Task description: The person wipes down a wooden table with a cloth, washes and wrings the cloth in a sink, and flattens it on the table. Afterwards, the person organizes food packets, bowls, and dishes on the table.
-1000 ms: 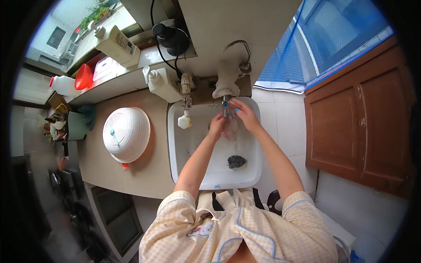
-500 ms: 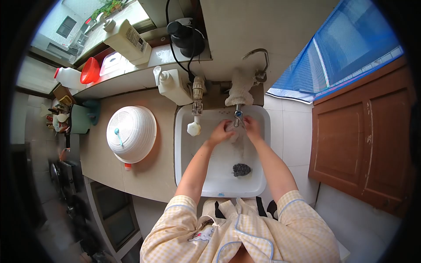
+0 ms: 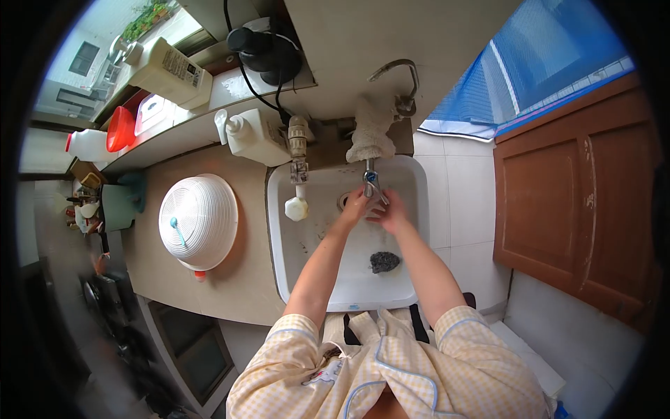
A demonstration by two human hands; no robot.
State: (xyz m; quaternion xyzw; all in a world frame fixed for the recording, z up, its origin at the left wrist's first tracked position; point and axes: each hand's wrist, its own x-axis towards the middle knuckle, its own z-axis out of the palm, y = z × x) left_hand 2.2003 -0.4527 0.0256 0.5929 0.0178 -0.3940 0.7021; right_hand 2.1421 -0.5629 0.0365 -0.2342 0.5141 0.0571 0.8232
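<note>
Both my hands are under the tap (image 3: pixel 371 179) in the white sink (image 3: pixel 276 241). My left hand (image 3: pixel 354 208) is closed around something pale and see-through just below the spout; I cannot make out what it is. My right hand (image 3: pixel 392 212) is close beside it, fingers apart and reaching toward the left hand. Whether they touch the pale thing is unclear. A dark grey scouring pad (image 3: pixel 384 262) lies on the sink bottom, nearer to me than my hands. The drain hole (image 3: pixel 344 202) shows left of my left hand.
A second tap with a white knob (image 3: pixel 296 208) juts over the sink's left side. A white pump bottle (image 3: pixel 255 136) stands behind it. An upturned white basket (image 3: pixel 199 222) rests on the left counter (image 3: pixel 241 293). The brown cabinet (image 3: pixel 579 202) is on the right.
My hands have drawn closer together under the spout. My right hand has turned, its fingers now spread leftward. The drain hole has come into sight. The scouring pad has stayed put; the view has shifted slightly.
</note>
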